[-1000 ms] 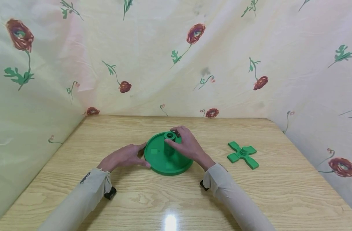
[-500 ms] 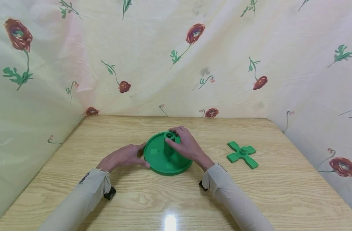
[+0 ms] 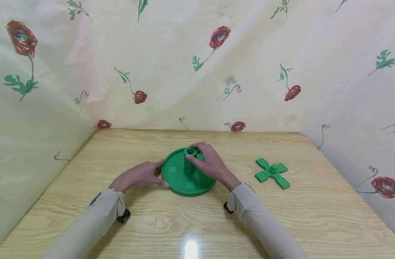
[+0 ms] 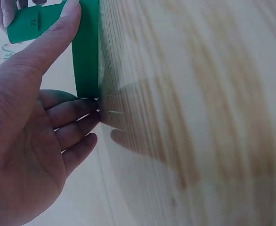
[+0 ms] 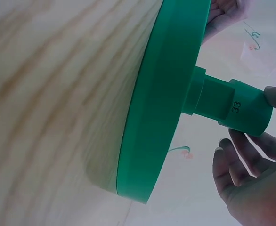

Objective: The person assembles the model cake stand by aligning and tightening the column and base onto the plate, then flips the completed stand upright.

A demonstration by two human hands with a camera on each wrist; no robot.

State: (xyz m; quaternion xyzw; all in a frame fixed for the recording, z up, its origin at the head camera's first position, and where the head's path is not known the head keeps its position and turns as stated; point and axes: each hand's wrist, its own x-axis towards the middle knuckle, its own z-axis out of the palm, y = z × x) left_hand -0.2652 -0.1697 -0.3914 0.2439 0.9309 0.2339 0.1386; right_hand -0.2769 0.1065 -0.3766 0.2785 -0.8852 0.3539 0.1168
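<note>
A green round base (image 3: 174, 181) with a raised rim lies on the table, and an upright green hollow post (image 3: 189, 166) stands at its middle. My right hand (image 3: 210, 163) holds the post near its top between thumb and fingers; the right wrist view shows the number 33 on the post's wide collar (image 5: 250, 107). At the base's left side, my left hand (image 3: 140, 176) grips the rim with thumb and fingers spread along it. The left wrist view has the thumb against the base's edge (image 4: 87, 56) and the fingertips low by the tabletop.
A green cross-shaped piece (image 3: 273, 174) with a short round peg at its centre lies to the right of the base. The wood-grain table (image 3: 158, 230) meets a flower-patterned cloth (image 3: 171, 90) at the back and both sides.
</note>
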